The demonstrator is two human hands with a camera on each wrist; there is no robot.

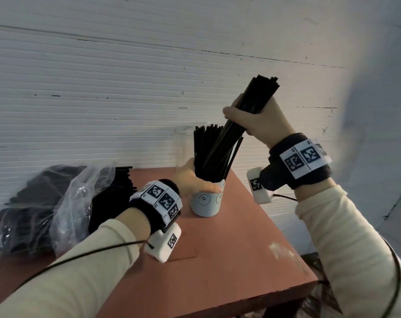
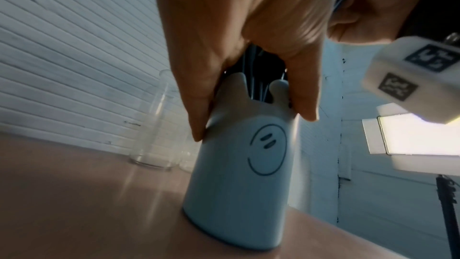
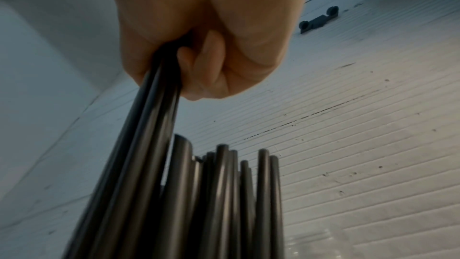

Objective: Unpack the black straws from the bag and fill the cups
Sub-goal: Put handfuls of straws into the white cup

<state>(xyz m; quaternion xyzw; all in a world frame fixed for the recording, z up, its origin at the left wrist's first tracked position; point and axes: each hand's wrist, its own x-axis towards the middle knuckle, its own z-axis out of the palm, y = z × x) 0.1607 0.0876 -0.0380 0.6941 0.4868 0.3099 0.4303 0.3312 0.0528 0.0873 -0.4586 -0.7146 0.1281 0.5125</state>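
A pale blue cup [image 1: 206, 203] with a smiley face stands tilted on the red-brown table [image 1: 240, 249], packed with black straws [image 1: 206, 152]. My left hand [image 1: 190, 182] grips the cup's rim, thumb and fingers on either side of the cup [image 2: 239, 180]. My right hand [image 1: 254, 118] holds a bundle of black straws [image 1: 256, 97] above the cup, slanted, with its lower ends among the straws in the cup. The right wrist view shows my right hand [image 3: 199, 46] curled round the bundle [image 3: 139, 155]. A clear plastic bag [image 1: 64, 203] of black straws lies at the left.
A clear empty glass [image 1: 183, 145] stands behind the blue cup against the white ribbed wall; the glass [image 2: 156, 129] also shows in the left wrist view. The table's right edge [image 1: 286, 228] drops off close to the cup.
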